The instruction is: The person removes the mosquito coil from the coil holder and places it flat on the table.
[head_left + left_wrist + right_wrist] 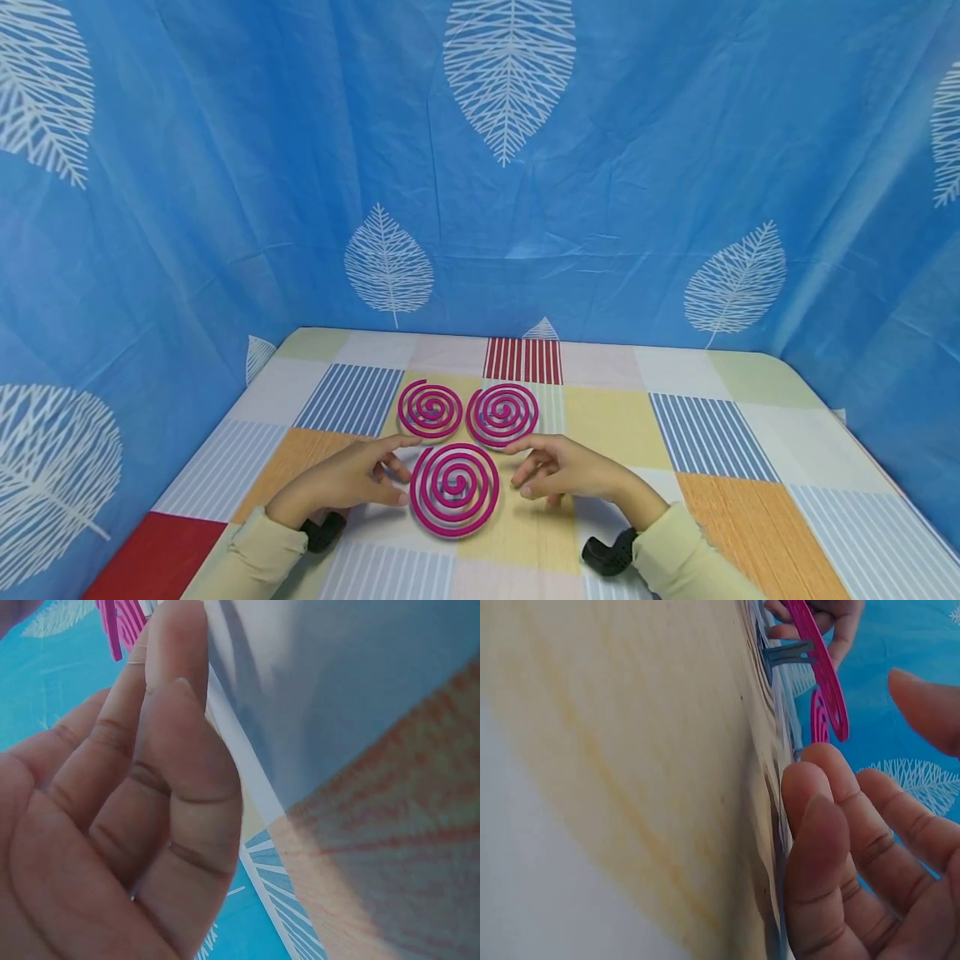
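Note:
Three magenta mosquito coils are grouped on the table: a front coil [454, 485], a back left coil [431, 409] and a back right coil [503, 411]. In the right wrist view, a coil [826, 675] is raised off the table on a small grey stand [789, 653]. My left hand [360, 473] is left of the front coil, its index finger extended towards the gap below the back left coil. On the other side, my right hand [573, 473] points its index finger at the back right coil's lower edge. Neither hand holds anything; fingertip contact is unclear.
A patchwork-patterned cloth [622, 425] covers the table. Blue curtains with white leaf prints [615, 208] surround the back and both sides. Each wrist carries a black device, one at the left wrist [324, 532] and one at the right wrist [609, 553].

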